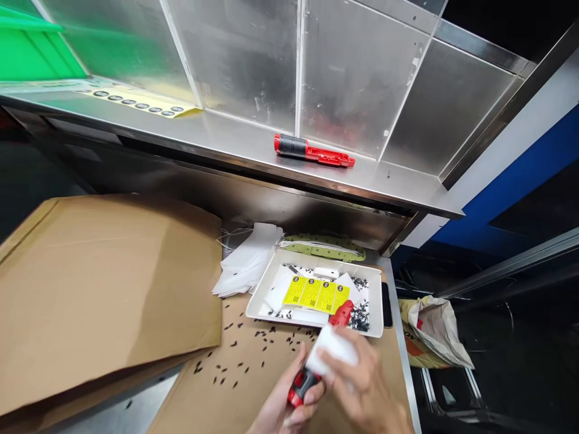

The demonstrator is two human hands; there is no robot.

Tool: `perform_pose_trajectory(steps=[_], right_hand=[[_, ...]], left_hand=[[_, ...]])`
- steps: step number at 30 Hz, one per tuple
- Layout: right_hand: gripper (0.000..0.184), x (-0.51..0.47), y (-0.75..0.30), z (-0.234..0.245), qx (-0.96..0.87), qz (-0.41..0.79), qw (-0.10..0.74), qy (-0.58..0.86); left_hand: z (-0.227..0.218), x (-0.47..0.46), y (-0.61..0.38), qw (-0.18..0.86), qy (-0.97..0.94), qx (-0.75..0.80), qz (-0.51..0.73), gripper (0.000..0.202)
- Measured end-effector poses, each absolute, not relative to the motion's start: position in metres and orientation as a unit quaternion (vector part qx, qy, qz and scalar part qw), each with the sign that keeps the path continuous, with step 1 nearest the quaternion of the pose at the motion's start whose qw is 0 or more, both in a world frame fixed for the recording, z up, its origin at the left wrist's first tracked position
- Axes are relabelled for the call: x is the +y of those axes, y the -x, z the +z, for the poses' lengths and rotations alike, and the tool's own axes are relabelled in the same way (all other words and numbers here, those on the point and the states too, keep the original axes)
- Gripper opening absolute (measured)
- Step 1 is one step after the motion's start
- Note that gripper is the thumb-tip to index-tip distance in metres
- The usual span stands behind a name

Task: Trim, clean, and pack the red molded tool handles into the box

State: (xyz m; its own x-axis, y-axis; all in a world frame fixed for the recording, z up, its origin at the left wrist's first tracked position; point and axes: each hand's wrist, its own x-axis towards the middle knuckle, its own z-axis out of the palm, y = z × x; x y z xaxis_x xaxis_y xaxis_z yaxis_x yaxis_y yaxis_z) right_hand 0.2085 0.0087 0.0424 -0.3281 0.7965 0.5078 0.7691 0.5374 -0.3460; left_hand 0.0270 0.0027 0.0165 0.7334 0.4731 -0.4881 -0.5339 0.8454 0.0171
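My left hand (284,410) is closed around the black end of a red and black tool (304,381) at the bottom of the view. My right hand (362,386) pinches a white paper piece (332,349) wrapped over the tool's middle. The tool's red tip (342,313) pokes out toward a white tray (266,289). The tray holds yellow labels (316,294), white slips and small black screws (362,316). A second red and black tool (313,150) lies on the steel shelf (235,144) above.
A big brown cardboard sheet (99,283) covers the left of the bench. Loose black screws (253,346) dot the cardboard under my hands. A stack of white bags (246,262) lies left of the tray. A yellow sheet (140,101) and green bin (27,54) sit top left. A crumpled bag (434,328) hangs right.
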Motion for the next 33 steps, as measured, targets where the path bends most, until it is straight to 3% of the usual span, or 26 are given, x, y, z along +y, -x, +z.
perform_pose_trajectory(steps=[3,7,11,15,21,24,28,33], right_hand=[[0.031,0.008,-0.205,0.040,-0.770,-0.005,0.342,0.539],[0.036,0.004,-0.196,0.032,-0.805,0.043,0.337,0.486],[0.037,0.041,-0.220,0.018,-0.730,0.068,0.213,0.645],[0.038,0.097,-0.261,0.001,-0.698,0.090,0.161,0.692],[0.048,0.097,-0.257,-0.004,-0.691,0.103,0.141,0.702],[0.035,0.059,-0.237,-0.004,-0.696,0.138,0.128,0.693],[0.015,0.006,-0.210,-0.032,-0.689,0.198,0.046,0.696],[0.031,-0.013,-0.187,-0.078,-0.640,0.205,0.002,0.740]], left_hand=[[0.022,0.001,-0.027,0.901,-0.012,0.315,0.296,0.051],[0.022,-0.002,-0.025,0.847,-0.097,0.443,0.278,0.066],[0.013,-0.004,-0.024,0.817,-0.213,0.432,0.317,0.073],[0.007,-0.004,-0.018,0.759,-0.274,0.444,0.389,0.081],[0.017,-0.003,-0.003,0.741,-0.231,0.427,0.463,0.064],[0.029,-0.006,-0.002,0.759,-0.204,0.410,0.463,0.066],[0.041,-0.007,-0.004,0.779,-0.150,0.365,0.488,0.066],[0.047,0.000,-0.001,0.827,-0.098,0.311,0.458,0.032]])
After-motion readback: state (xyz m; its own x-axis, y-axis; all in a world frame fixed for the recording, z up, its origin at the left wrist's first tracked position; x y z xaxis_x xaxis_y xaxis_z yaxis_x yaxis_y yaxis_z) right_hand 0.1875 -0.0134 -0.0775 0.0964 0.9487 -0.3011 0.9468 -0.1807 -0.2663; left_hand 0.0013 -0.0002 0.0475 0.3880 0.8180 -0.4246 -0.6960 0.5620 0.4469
